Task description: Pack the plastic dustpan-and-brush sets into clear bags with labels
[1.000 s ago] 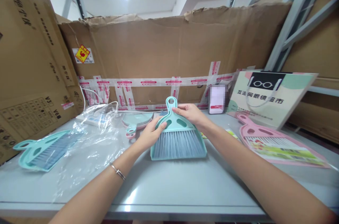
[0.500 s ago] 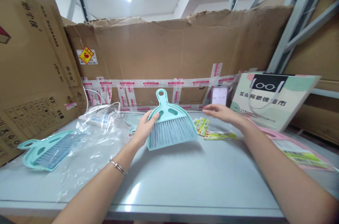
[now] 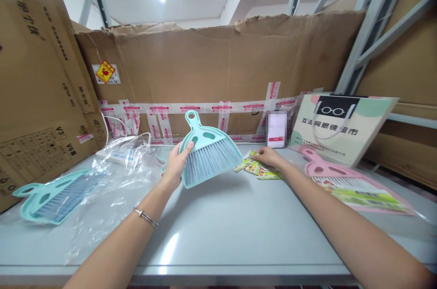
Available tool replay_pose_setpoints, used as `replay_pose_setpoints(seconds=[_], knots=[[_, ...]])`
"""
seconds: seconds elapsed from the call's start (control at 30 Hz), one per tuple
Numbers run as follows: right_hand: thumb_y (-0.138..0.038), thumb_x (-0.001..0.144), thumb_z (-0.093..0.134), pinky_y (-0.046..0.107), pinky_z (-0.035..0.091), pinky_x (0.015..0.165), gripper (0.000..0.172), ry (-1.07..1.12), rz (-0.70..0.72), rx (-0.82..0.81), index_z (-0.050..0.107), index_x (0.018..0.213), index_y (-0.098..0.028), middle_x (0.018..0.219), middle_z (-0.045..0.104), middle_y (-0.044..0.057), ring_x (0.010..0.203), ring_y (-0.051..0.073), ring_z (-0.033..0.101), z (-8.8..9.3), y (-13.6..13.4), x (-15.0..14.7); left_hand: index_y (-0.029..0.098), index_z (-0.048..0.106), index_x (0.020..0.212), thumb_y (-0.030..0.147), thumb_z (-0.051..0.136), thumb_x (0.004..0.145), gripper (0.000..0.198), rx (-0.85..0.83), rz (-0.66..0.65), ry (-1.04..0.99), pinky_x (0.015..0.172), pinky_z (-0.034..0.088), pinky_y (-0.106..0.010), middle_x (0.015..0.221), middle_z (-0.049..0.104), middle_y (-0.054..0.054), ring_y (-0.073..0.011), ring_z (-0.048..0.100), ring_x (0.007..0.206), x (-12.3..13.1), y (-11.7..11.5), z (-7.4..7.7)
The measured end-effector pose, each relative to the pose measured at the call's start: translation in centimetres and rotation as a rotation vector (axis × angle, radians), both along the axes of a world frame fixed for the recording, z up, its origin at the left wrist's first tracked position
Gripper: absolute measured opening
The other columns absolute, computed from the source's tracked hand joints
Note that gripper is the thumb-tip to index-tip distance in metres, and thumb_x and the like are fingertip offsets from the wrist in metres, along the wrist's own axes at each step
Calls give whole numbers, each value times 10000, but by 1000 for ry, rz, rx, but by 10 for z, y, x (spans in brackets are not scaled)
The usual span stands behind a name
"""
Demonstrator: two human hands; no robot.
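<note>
Upright in my left hand [image 3: 175, 164] is a mint-green dustpan [image 3: 197, 131] with a matching grey-bristled brush [image 3: 211, 160] nested in it. My thumb lies across the front at the left edge. At the right, my right hand [image 3: 269, 158] reaches down to several yellow-green printed cards [image 3: 252, 167], its fingertips pinched at the upper edge of the fanned pile. The exact grip there is partly hidden by the fingers. Behind my left hand, another mint-green item [image 3: 161, 157] shows only in part.
A bagged mint-green dustpan set [image 3: 56, 198] and crumpled clear plastic [image 3: 112, 193] lie left. On the right lies a pink dustpan set [image 3: 355, 179] with a printed card, before a paper carrier bag [image 3: 341, 127]. A phone [image 3: 277, 129] leans against the cardboard wall [image 3: 205, 66].
My right hand has come down and left onto the printed cards, which are now more fanned. The dustpan set in my left hand has tilted slightly. The view has turned a little right.
</note>
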State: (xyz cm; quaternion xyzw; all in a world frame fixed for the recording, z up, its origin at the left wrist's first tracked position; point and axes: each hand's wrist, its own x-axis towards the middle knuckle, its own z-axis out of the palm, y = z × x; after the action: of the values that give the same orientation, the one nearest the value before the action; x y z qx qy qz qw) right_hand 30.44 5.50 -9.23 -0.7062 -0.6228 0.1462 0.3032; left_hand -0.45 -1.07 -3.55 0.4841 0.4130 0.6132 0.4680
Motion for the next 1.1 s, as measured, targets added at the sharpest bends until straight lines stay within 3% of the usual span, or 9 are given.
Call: replay_pose_setpoints(seconds=[0.1,0.23,0.4,0.5,0.57,0.7,0.8,0.93,1.1], knots=[[-330,663,634,278,379,580,175,-31,-42,79,575,602,-177,604,608,36,625,184,551,23,-12,6,172,646,958,471,718,622,456,-53,-26,-27,613,533,-352,813,682,-66,-209,645,666,-1,0,0],[-327,722,578,273,365,529,115,119,-90,451,585,750,-215,537,561,-3,518,155,505,70,-45,4,143,635,864,459,738,599,425,-128,-37,-76,544,530,-338,732,663,-70,-220,639,630,-2,-1,2],[-460,546,745,191,256,336,346,811,471,415,519,662,-225,465,506,-70,305,57,367,106,-88,-22,155,570,865,465,728,619,426,-230,-133,-147,490,538,-362,655,628,-47,-227,635,573,1,-7,4],[-487,513,768,161,193,280,399,1000,795,218,486,591,-216,434,491,-88,233,15,281,104,-104,-44,167,556,887,469,719,631,428,-243,-156,-160,498,544,-359,658,620,-39,-220,638,578,3,-8,4],[-486,526,764,150,231,276,390,1053,879,85,496,597,-212,432,512,-82,239,22,329,96,-107,-63,179,556,911,491,708,635,443,-272,-204,-154,505,545,-376,677,620,-38,-228,642,592,4,-7,4],[-404,554,771,175,455,441,337,1009,648,34,555,701,-191,530,620,-42,433,84,569,77,-100,-101,200,557,992,580,672,629,538,-335,-258,-115,536,548,-426,789,651,-69,-267,660,669,5,-7,4],[-386,578,752,228,512,505,319,920,443,141,537,709,-189,505,627,-33,465,120,604,67,-93,-115,177,563,1012,627,664,605,615,-350,-256,-117,576,551,-434,861,670,-117,-298,665,738,5,-8,5],[-418,594,729,264,531,523,330,897,374,246,527,724,-192,554,650,-19,489,138,620,61,-88,-117,166,561,1001,575,718,576,610,-326,-243,-121,607,552,-436,856,685,-123,-310,669,763,6,-11,8],[-475,575,728,282,517,520,407,909,335,254,487,744,-194,520,623,-24,484,154,615,55,-85,-117,158,567,960,303,822,497,548,-177,-228,-50,654,557,-375,850,696,-88,-249,673,739,10,-14,7]])
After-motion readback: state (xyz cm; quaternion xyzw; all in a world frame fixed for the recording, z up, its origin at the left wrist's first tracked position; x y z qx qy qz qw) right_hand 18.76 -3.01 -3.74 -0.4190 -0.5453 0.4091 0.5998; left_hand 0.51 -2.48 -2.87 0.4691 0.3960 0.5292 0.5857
